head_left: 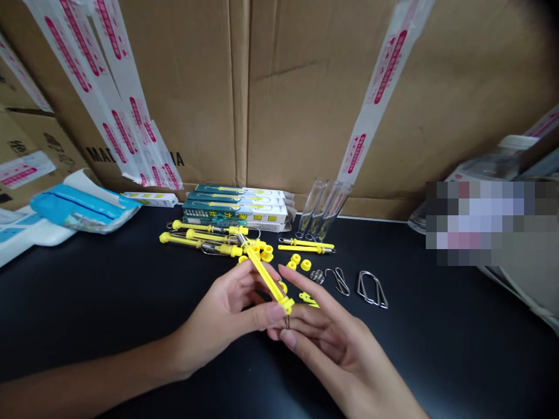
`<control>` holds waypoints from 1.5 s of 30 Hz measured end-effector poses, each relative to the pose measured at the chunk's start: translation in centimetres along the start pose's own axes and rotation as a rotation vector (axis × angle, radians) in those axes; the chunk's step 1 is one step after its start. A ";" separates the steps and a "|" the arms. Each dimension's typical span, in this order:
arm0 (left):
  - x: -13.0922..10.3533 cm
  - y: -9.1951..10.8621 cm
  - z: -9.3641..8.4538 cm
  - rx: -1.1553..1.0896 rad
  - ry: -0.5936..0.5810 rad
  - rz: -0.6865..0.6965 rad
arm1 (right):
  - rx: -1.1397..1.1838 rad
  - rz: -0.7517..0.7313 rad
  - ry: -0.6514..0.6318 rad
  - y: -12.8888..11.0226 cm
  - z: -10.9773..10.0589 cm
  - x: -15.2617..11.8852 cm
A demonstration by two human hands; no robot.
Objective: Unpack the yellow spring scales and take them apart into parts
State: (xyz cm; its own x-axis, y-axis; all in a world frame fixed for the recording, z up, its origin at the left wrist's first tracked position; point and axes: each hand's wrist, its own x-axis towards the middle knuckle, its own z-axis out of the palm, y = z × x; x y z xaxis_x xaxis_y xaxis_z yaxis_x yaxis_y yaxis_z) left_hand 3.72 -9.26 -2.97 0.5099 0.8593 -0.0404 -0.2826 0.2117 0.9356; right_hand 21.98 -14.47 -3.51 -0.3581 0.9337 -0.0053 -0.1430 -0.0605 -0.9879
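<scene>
A yellow plastic rod [265, 273] with a metal spring at its upper end is held slanting above the black table. My left hand [238, 302] is closed round it, the thumb near its lower end. At that lower end, my right hand [325, 334] pinches a thin metal wire [287, 322] between thumb and fingers, its index finger stretched out. Behind my hands are several assembled yellow tubes [205, 241] and yellow caps [266, 254]. Small yellow rings [305, 265], small springs [317, 276] and metal hooks [339, 281] lie to the right.
Stacked green and white boxes [238, 209] and clear tubes [321, 212] stand against a cardboard box [297, 105]. Two yellow rods [305, 249] and wire loops [371, 289] lie on the black table [437, 337]. A blue packet [85, 203] is at the left, a plastic bottle [493, 160] at the right.
</scene>
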 end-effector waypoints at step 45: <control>0.4 -0.5 -1.0 0.100 0.030 0.055 | -0.880 -0.622 0.227 -0.8 -0.8 0.1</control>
State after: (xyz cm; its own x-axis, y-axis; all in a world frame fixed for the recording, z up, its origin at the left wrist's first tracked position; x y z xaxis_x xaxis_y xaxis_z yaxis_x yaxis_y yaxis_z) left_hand 3.27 -8.52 -3.75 0.4713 0.8820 0.0031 -0.2261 0.1174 0.9670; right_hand 22.82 -14.03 -2.80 -0.2612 0.7622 0.5923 0.5003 0.6317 -0.5922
